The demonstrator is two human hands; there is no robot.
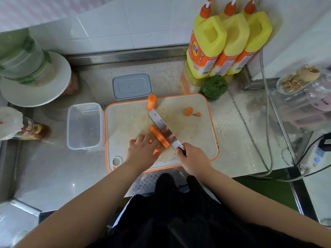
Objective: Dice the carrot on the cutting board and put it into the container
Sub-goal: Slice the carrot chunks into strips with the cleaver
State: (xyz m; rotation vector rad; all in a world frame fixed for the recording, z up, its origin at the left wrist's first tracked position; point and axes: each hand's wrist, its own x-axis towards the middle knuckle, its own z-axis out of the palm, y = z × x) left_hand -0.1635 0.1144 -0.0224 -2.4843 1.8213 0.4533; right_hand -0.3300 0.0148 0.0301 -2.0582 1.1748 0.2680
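Note:
A carrot piece (158, 136) lies on the orange-rimmed cutting board (195, 136). My left hand (143, 151) holds it down with curled fingers. My right hand (192, 158) grips the black handle of a cleaver (163, 128), whose blade lies along the carrot's right side. Another carrot chunk (151, 102) stands upright at the board's far edge. A carrot end slice (188, 111) and a small tip (198, 114) lie at the board's far right. The clear plastic container (84, 126) stands left of the board with nothing in it.
The container's grey lid (132, 86) lies behind the board. Three yellow bottles (225, 43) and a green vegetable (214, 86) stand at the back right. White plates (35, 79) sit at the left, cables (266, 122) and a power strip (317, 156) at the right.

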